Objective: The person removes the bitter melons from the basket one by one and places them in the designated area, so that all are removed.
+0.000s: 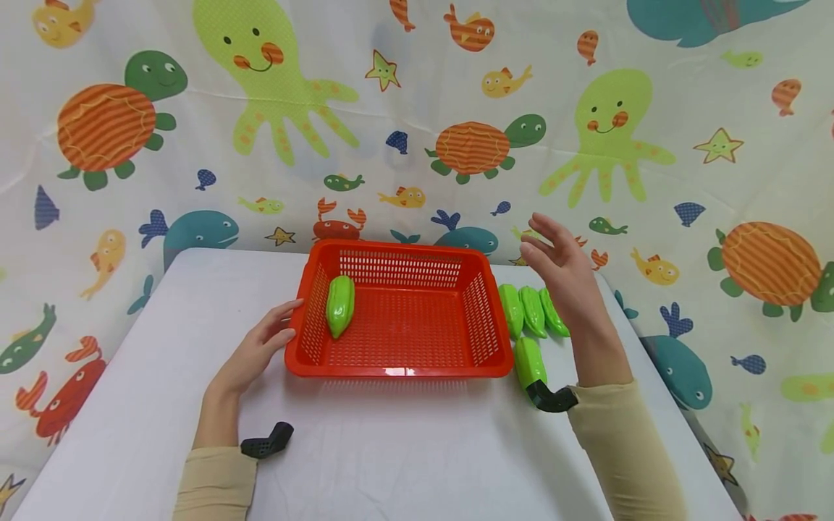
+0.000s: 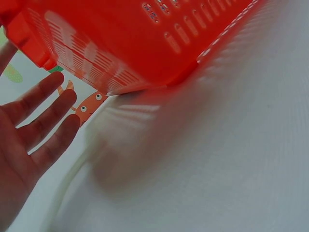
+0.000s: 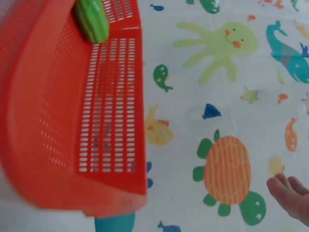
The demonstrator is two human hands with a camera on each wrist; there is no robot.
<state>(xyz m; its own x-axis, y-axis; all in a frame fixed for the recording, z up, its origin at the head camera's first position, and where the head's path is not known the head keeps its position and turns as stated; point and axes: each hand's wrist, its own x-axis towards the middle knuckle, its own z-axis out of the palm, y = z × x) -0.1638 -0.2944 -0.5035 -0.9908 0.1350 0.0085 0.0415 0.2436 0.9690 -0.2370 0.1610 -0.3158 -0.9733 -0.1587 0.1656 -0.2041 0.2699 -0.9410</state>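
Note:
A red plastic basket (image 1: 404,372) with slotted walls stands on the white table, one glossy green ridged toy vegetable (image 1: 340,304) lying inside near its left wall. My left hand (image 1: 257,347) is at the basket's left rim with the fingers spread; in the left wrist view the hand (image 2: 29,130) shows relaxed fingers beside the basket wall (image 2: 130,43). Raised over the table's right side, my right hand (image 1: 563,268) has nothing in it, its fingers loosely extended. Below it, three more green toy vegetables (image 1: 532,311) lie side by side, the rightmost partly hidden by the arm.
Another green toy vegetable (image 1: 531,365) lies nearer, close to the basket's right side, partly covered by the black wrist camera (image 1: 551,397). Behind the table (image 1: 391,449) hangs a curtain (image 1: 417,87) printed with sea animals. A second black wrist camera (image 1: 267,441) sits at the left wrist.

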